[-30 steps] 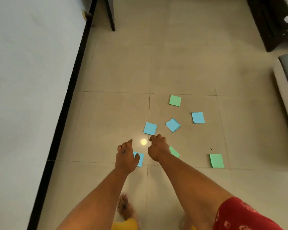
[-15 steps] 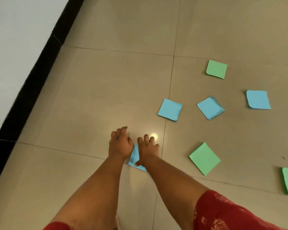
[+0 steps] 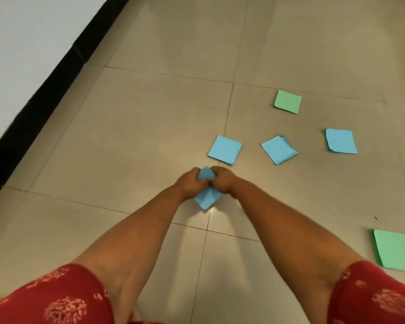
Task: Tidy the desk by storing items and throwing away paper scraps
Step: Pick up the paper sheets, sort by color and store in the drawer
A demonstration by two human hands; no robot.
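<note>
While both of your hands meet over the tiled floor [image 3: 150, 127], your left hand [image 3: 189, 184] and right hand [image 3: 222, 181] each pinch the same blue paper scrap [image 3: 206, 199], fingers curled round its folded upper part; its lower corner hangs toward the floor. Just beyond that scrap lies a second blue scrap [image 3: 225, 150]. Right of the second blue scrap lie two more blue scraps [image 3: 279, 149] [image 3: 340, 141]. A green scrap [image 3: 288, 101] lies beyond them.
</note>
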